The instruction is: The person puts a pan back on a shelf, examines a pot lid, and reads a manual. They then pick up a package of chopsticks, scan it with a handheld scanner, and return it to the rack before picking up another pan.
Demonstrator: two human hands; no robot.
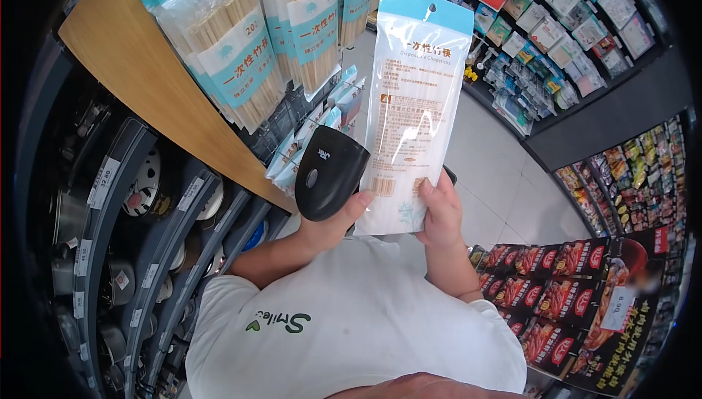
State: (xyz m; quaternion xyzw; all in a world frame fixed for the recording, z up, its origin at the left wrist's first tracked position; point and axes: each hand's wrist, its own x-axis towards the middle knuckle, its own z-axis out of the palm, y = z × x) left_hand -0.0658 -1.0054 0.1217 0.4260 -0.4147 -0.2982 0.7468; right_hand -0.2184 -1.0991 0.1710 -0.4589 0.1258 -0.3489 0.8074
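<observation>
A flat white pack of disposable chopsticks (pixel 417 106) with a blue top stands upright in front of my chest, its printed back and barcode facing me. My right hand (pixel 441 212) grips its lower right edge, thumb on the front. At the pack's lower left, my left hand (pixel 330 225) is wrapped round a black handheld scanner (pixel 331 172), whose rounded head covers part of the fingers. The scanner's head is beside the pack, close to the barcode.
More chopstick packs (pixel 234 62) hang at the upper left by a wooden panel (pixel 168 70). Shelves with pans and price tags (pixel 104 179) line the left. Small hanging goods (pixel 556 40) fill the upper right; red-and-black boxes (pixel 545 304) stand lower right. Tiled floor (pixel 490 157) shows beyond the pack.
</observation>
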